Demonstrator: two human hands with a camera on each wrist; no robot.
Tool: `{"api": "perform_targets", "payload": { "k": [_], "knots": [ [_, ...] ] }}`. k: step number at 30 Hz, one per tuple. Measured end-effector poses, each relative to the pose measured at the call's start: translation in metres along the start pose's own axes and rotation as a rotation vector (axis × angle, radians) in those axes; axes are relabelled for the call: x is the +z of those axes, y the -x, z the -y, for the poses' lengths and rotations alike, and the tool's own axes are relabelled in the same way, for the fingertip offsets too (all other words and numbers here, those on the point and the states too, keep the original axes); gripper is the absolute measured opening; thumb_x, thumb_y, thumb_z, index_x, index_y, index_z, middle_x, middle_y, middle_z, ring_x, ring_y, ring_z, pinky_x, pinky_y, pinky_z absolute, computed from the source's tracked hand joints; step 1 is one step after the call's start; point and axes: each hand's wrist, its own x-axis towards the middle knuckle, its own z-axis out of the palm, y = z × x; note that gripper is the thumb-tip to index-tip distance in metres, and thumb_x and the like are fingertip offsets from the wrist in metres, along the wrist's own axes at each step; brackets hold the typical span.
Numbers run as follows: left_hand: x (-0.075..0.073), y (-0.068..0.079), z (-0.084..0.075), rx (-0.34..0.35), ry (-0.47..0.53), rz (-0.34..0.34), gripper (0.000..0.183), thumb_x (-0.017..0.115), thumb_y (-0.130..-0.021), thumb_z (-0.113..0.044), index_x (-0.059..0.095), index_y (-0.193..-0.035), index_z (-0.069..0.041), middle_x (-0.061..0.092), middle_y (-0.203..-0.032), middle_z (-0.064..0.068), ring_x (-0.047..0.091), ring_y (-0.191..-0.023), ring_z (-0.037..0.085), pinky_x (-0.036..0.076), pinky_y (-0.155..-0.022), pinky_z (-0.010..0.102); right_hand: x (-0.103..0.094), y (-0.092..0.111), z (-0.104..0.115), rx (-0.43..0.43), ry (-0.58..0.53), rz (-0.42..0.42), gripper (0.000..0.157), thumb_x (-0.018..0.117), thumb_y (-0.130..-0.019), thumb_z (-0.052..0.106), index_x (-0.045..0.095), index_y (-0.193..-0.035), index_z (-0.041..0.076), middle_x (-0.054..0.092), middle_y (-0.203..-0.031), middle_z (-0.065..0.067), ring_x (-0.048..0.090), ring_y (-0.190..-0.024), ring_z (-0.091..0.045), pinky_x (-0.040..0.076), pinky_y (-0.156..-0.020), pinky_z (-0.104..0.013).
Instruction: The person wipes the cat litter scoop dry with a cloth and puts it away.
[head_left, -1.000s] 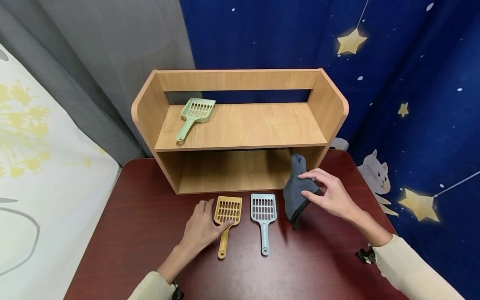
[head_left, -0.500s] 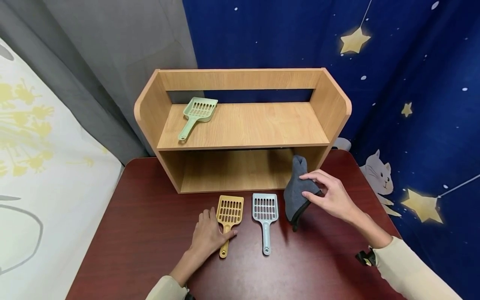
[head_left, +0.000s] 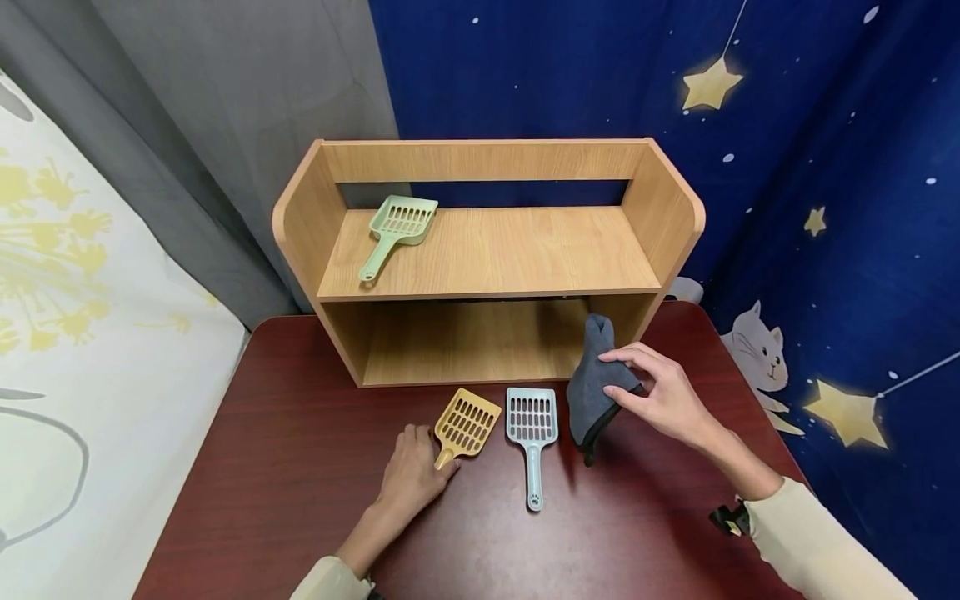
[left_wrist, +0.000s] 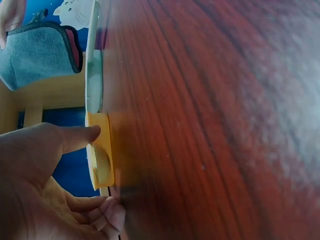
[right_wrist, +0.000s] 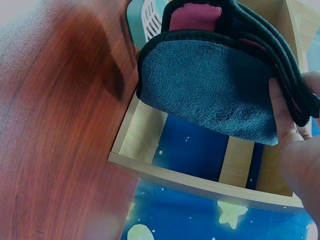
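Observation:
My left hand [head_left: 412, 473] grips the yellow litter scoop [head_left: 467, 423] around its handle, which is mostly hidden under the palm. The left wrist view shows the thumb against the yellow scoop's side [left_wrist: 104, 155], with curled fingers low at the tabletop. Pinched between my right thumb and fingers is a folded dark grey cloth [head_left: 595, 387]; that right hand [head_left: 663, 392] holds it above the table's right part. The right wrist view shows dark edging and a pink inner side on the cloth [right_wrist: 210, 85]. A pale blue litter scoop [head_left: 532, 425] lies between the hands.
A two-level wooden shelf [head_left: 487, 250] stands at the back of the dark red table [head_left: 300, 467]. On its upper board, at the left, rests a green litter scoop [head_left: 400, 223]. Curtains [head_left: 525, 67] hang behind.
The yellow scoop has turned clockwise, its slotted head now tilted to the right. My left hand has shifted onto its handle. The right hand holds the cloth as before.

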Motion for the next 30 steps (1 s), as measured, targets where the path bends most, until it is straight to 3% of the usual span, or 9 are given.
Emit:
{"api": "perform_targets", "payload": {
  "k": [5,9,15,20,24,30],
  "knots": [
    [-0.001,-0.001,0.004,0.034,0.026,-0.03,0.04,0.091,-0.084,-0.021,0.068,-0.104,0.003,0.06,-0.095,0.012,0.06,-0.087,0.028,0.055,-0.065,0.046,-0.003,-0.003,0.016,-0.014,-0.02,-0.005,0.045,0.084,-0.078,-0.017,0.072,-0.119,-0.003,0.07,-0.105,-0.014,0.048,-0.076,-0.015,0.036,-0.054,-0.028],
    [-0.003,-0.003,0.008,0.031,0.044,-0.001,0.029,0.088,-0.088,-0.017,0.069,-0.101,0.001,0.06,-0.087,0.006,0.059,-0.075,0.022,0.05,-0.058,0.042,-0.003,-0.002,0.015,-0.012,-0.03,-0.01,0.045,0.084,-0.077,-0.017,0.072,-0.119,-0.004,0.069,-0.104,-0.015,0.046,-0.074,-0.016,0.036,-0.055,-0.027],
    [-0.006,-0.004,0.016,0.037,0.019,0.028,0.026,0.083,-0.092,-0.018,0.071,-0.109,-0.002,0.063,-0.083,0.003,0.058,-0.067,0.019,0.045,-0.05,0.04,0.0,0.003,-0.007,0.02,-0.063,-0.012,0.046,0.084,-0.078,-0.017,0.072,-0.121,-0.003,0.07,-0.107,-0.016,0.049,-0.076,-0.021,0.037,-0.058,-0.025],
    [-0.016,-0.005,0.021,0.068,0.016,0.016,0.023,0.082,-0.094,-0.018,0.073,-0.109,-0.004,0.068,-0.084,0.003,0.06,-0.065,0.018,0.045,-0.048,0.039,0.001,0.005,-0.025,0.043,-0.151,-0.005,0.049,0.082,-0.078,-0.02,0.072,-0.122,-0.003,0.071,-0.112,-0.016,0.059,-0.093,-0.015,0.048,-0.077,-0.013],
    [-0.028,-0.01,0.022,0.1,0.02,-0.003,0.022,0.082,-0.094,-0.018,0.073,-0.109,-0.005,0.071,-0.089,0.004,0.062,-0.067,0.017,0.047,-0.051,0.038,-0.001,0.004,-0.028,0.072,-0.245,-0.006,0.047,0.079,-0.08,-0.022,0.071,-0.123,-0.003,0.069,-0.115,-0.018,0.061,-0.104,-0.009,0.05,-0.093,-0.014],
    [-0.053,-0.019,0.014,0.169,0.059,-0.047,0.021,0.083,-0.093,-0.019,0.074,-0.109,-0.008,0.069,-0.091,0.0,0.06,-0.069,0.015,0.049,-0.055,0.04,-0.004,-0.001,-0.028,0.082,-0.301,-0.016,0.044,0.077,-0.082,-0.021,0.071,-0.122,-0.006,0.068,-0.117,-0.018,0.063,-0.108,-0.01,0.051,-0.094,-0.016]
  ]
}}
